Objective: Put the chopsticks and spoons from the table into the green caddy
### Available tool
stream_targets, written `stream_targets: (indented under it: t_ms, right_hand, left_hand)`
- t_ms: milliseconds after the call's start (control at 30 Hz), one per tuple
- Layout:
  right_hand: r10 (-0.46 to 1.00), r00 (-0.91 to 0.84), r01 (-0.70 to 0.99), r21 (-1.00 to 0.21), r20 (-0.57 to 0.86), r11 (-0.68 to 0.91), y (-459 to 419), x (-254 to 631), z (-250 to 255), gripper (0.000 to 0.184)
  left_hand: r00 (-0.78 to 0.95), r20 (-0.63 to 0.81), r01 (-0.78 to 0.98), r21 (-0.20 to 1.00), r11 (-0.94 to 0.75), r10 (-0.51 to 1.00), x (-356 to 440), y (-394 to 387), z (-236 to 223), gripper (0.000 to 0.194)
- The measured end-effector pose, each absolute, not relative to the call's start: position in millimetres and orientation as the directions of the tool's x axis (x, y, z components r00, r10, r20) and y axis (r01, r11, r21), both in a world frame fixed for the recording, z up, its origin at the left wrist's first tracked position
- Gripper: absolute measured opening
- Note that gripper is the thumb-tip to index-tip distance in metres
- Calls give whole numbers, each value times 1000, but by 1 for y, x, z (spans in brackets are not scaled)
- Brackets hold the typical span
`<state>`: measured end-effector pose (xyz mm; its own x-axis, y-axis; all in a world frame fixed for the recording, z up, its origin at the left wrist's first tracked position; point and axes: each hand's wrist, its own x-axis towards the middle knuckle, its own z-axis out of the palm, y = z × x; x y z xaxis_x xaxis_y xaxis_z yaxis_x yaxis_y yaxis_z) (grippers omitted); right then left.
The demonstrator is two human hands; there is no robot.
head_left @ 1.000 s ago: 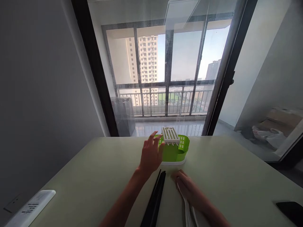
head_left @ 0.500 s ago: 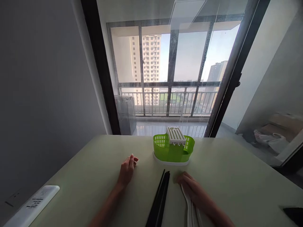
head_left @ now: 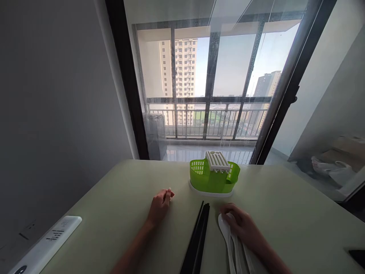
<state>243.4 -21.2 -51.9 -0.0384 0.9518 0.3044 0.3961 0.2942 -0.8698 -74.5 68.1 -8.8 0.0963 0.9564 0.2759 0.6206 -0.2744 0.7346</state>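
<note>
My left hand (head_left: 160, 205) rests on the table with its fingers curled in, and nothing shows in it. Over the bowls of several white spoons (head_left: 228, 236) lies my right hand (head_left: 239, 220), its bent fingers closed at a spoon's bowl and partly covering it. The spoons lie side by side, their handles running toward me. Between my hands is a bundle of black chopsticks (head_left: 198, 239), untouched. Beyond them stands a green basket-like utensil holder (head_left: 212, 182) with a white slotted top (head_left: 218, 161) and a white base.
A long white object with dark print (head_left: 54, 238), perhaps a power strip, lies at the table's left edge. Some dark item (head_left: 357, 257) sits at the far right. The pale table (head_left: 137, 175) ends at a glass door onto a balcony.
My right hand has shifted slightly over the spoons, so their bowls show more. My left fingers have curled in further. The view has swung a little to the left.
</note>
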Motion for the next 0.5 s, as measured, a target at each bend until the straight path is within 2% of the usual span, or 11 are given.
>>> stream_targets:
  t_ms: [500]
  right_hand:
    - [967, 143, 302, -940, 213, 162, -18, 248, -57, 36]
  left_hand:
    - [175, 252, 669, 679, -302, 952, -73, 55, -8, 41]
